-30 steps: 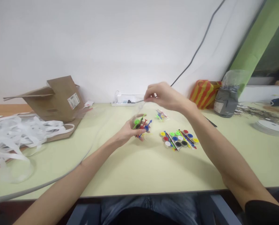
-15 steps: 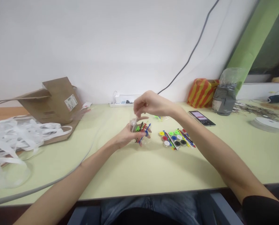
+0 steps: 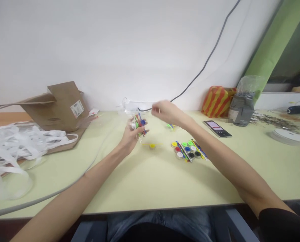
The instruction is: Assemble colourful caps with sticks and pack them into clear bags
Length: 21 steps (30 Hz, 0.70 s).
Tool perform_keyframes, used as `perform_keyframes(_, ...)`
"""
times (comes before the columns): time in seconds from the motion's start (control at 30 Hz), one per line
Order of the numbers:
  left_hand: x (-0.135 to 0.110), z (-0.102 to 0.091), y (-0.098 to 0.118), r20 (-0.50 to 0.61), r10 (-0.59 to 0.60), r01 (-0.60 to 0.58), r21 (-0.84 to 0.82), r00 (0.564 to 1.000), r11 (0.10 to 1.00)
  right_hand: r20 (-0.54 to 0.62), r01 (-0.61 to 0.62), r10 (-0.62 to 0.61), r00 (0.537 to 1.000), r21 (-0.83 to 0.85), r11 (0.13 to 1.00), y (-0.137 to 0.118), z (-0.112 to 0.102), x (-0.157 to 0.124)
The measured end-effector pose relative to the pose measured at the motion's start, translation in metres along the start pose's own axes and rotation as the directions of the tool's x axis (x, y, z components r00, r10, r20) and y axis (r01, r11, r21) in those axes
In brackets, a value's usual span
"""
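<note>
Far left of the left hand, a heap of white ribbon strips (image 3: 15,144) on a flattened kraft paper bag (image 3: 61,107). Just beyond the hand, a white power strip (image 3: 137,105) at the back of the counter (image 3: 152,188).

In the left hand (image 3: 133,134), fingers curled upward round a bundle of coloured plastic sticks (image 3: 139,124), with a wisp of clear plastic film (image 3: 140,139) at its lower edge: a firm, nearly closed hold.

Just right of and nearer the viewer than that hand, a yellow-capped pot with a yellow stick (image 3: 152,146) on the counter, its long axis running crosswise, left to right. Left hand nearer to it than the right.

Above and right of the pot, the right hand (image 3: 165,112): fingers loosely bent, slightly blurred, no held thing visible. Below that hand, a small clear bag of green pieces (image 3: 170,126) and a cluster of coloured pots and sticks (image 3: 187,150). Further right, a smartphone (image 3: 217,128) and a roll of white tape (image 3: 287,136).
</note>
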<state>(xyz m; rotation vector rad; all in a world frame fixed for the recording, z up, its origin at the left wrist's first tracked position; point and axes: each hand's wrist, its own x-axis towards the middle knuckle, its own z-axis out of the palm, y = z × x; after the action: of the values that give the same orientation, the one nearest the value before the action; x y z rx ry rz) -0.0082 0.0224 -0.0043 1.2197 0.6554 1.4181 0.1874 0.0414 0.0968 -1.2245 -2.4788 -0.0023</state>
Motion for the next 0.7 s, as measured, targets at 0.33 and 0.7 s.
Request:
perform_keyframes(0.33,-0.006,0.004,0.006,-0.027,-0.12,0.115,-0.145,0.992,0.983,0.796,-0.036,-0.136,0.59,0.194,0.98,0.009,0.059,0.011)
perform_keyframes(0.7,-0.001,-0.003,0.005,-0.024,-0.069,0.071,0.079,0.997,0.994,0.271,0.064,-0.178,0.946,0.384,0.921,0.042,-0.034,-0.014)
